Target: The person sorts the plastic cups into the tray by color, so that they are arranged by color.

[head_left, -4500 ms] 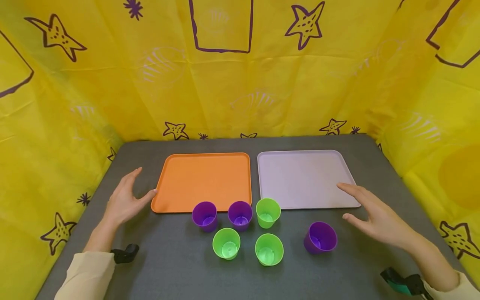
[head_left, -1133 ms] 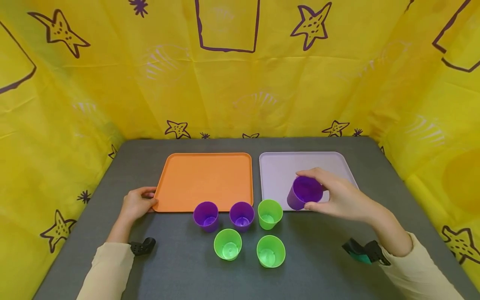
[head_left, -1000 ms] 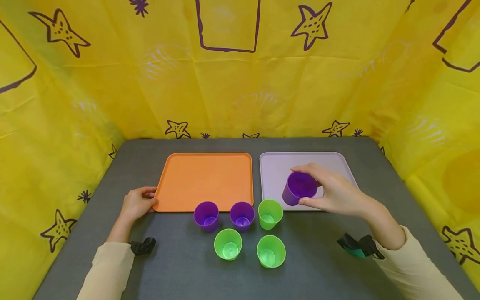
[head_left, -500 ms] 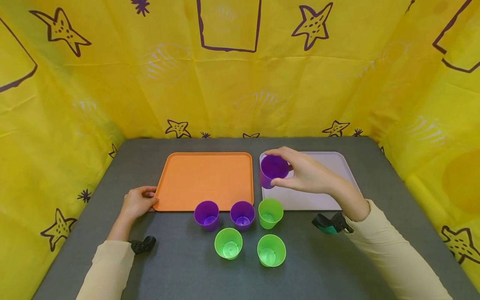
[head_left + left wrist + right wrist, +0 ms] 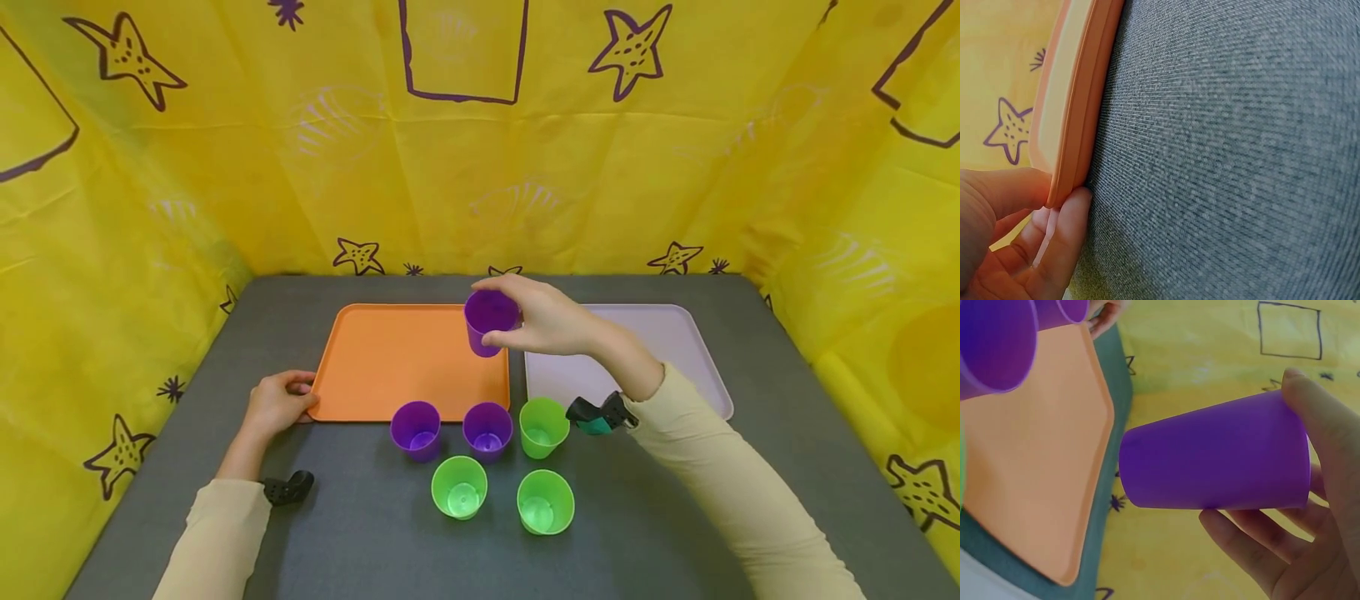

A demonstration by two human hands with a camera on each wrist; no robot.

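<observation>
In the head view my right hand (image 5: 551, 317) holds a purple cup (image 5: 486, 325) by its rim, above the right end of the orange tray (image 5: 397, 362). The right wrist view shows the same purple cup (image 5: 1216, 456) between thumb and fingers, its base clear of the tray. At the tray's near left corner, my left hand (image 5: 273, 406) pinches the edge. In the left wrist view the thumb lies on top of the orange rim (image 5: 1075, 125) and a fingertip sits beneath it. Two purple cups (image 5: 416, 431) (image 5: 487, 432) stand at the tray's front edge.
Three green cups (image 5: 543, 427) (image 5: 460, 487) (image 5: 545, 502) stand upright on the grey table (image 5: 360, 533). A lavender tray (image 5: 637, 383) lies to the right of the orange one, partly behind my right arm. Yellow patterned cloth (image 5: 450, 183) encloses the back and sides.
My right hand picked up the purple cup from the table's right side and carried it left over the lavender tray to the orange one. My left hand took hold of the orange tray's corner.
</observation>
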